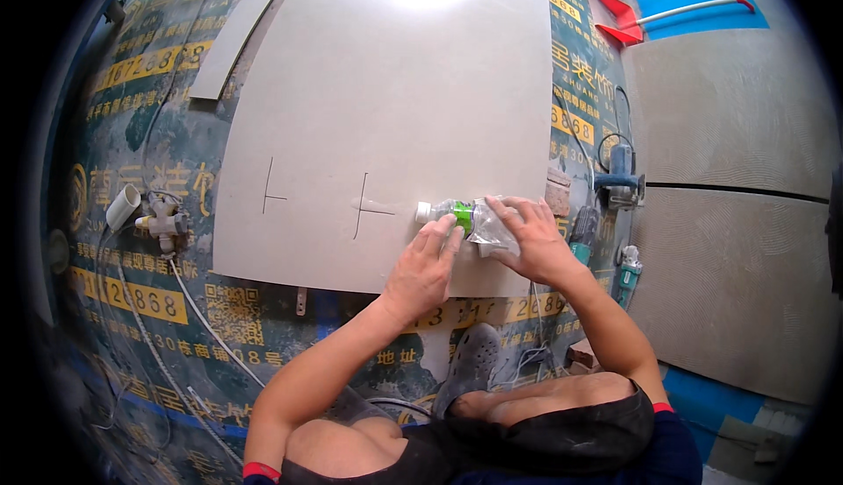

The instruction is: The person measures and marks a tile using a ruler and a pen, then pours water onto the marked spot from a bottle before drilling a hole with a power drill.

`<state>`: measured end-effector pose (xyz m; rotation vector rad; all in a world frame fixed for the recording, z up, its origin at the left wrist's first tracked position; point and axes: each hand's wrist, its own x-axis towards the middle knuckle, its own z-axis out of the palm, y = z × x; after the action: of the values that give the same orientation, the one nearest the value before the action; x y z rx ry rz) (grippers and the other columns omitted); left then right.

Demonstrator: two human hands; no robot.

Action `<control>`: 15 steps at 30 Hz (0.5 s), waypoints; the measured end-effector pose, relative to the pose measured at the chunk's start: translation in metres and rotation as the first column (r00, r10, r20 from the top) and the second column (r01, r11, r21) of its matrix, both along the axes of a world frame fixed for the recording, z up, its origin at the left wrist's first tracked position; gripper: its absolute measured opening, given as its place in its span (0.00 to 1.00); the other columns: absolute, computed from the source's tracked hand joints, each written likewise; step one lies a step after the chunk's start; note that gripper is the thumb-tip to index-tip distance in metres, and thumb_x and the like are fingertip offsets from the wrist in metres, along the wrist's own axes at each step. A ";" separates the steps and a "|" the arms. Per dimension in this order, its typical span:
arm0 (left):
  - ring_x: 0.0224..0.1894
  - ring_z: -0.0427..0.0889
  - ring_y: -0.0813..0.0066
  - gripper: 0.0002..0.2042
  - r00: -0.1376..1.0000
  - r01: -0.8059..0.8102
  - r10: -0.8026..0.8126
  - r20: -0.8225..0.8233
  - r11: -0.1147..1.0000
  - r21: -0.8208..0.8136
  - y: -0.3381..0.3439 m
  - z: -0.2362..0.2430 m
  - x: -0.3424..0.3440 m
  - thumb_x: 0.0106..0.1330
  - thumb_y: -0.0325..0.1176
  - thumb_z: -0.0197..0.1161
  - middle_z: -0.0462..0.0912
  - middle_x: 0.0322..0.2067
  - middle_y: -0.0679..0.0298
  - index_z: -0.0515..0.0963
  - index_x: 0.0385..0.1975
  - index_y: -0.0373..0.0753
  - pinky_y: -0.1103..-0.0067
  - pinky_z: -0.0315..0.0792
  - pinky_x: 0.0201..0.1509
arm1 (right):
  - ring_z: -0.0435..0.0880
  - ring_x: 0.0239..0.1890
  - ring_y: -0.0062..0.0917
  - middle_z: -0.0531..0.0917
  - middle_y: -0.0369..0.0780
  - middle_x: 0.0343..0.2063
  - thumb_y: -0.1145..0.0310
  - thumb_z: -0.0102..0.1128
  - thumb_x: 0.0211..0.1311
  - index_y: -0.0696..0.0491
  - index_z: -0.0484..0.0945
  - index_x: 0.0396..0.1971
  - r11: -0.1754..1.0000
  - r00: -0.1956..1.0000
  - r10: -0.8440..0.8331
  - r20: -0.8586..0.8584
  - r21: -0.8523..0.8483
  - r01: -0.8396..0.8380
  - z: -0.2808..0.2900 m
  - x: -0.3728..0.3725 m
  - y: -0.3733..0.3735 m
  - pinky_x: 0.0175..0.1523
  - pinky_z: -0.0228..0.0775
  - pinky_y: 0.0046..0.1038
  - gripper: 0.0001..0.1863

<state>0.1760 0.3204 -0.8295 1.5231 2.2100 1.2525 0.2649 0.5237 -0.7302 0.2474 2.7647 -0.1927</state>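
Observation:
A small clear plastic bottle (463, 214) with a white cap and a green label lies on its side on a large pale grey tile (395, 107), its cap pointing left. My left hand (423, 265) holds the bottle by the label, fingers pressed against its near side. Crumpled clear plastic (495, 229) covers or forms the bottle's right end; I cannot tell which. My right hand (537, 241) closes over this plastic, its fingers bent round from the right. Two dark pencil-like marks are drawn on the tile, left of the bottle.
At left on the printed floor sheet are a white pipe piece (123, 207) and a metal fitting with cables (163, 222). Right of the tile lie a blue-grey power tool (622, 178) and a teal tool (628, 274). Larger grey tiles (738, 283) and a red dustpan (620, 20) are farther right.

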 end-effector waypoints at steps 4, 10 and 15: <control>0.62 0.67 0.48 0.27 1.000 0.025 -0.026 -0.015 0.999 -0.043 -0.002 0.003 0.001 0.54 0.23 0.58 0.66 0.60 0.44 0.71 0.57 0.23 0.66 0.65 0.68 | 0.73 0.61 0.46 0.70 0.47 0.59 0.56 0.75 0.54 0.42 0.62 0.70 0.927 0.960 -0.268 0.083 -0.248 0.280 0.008 0.008 0.016 0.64 0.70 0.38 0.44; 0.61 0.67 0.48 0.27 1.000 0.013 -0.014 -0.023 0.999 -0.045 -0.001 0.016 0.000 0.52 0.24 0.59 0.68 0.59 0.43 0.72 0.56 0.24 0.65 0.64 0.68 | 0.76 0.58 0.43 0.74 0.46 0.56 0.62 0.75 0.53 0.51 0.68 0.63 0.889 0.945 -0.325 0.018 -0.334 0.312 -0.002 0.021 0.019 0.61 0.71 0.38 0.37; 0.58 0.71 0.47 0.24 0.995 0.003 -0.009 0.095 0.998 0.057 -0.004 0.012 0.002 0.51 0.23 0.61 0.70 0.55 0.43 0.74 0.51 0.27 0.64 0.68 0.64 | 0.77 0.56 0.45 0.72 0.47 0.56 0.63 0.72 0.56 0.52 0.70 0.61 0.883 0.945 -0.327 -0.011 -0.361 0.301 -0.007 0.013 0.011 0.61 0.71 0.38 0.33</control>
<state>0.1779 0.3161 -0.8178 1.4562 2.1264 1.3676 0.2776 0.5346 -0.7374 0.6012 2.6761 -0.7908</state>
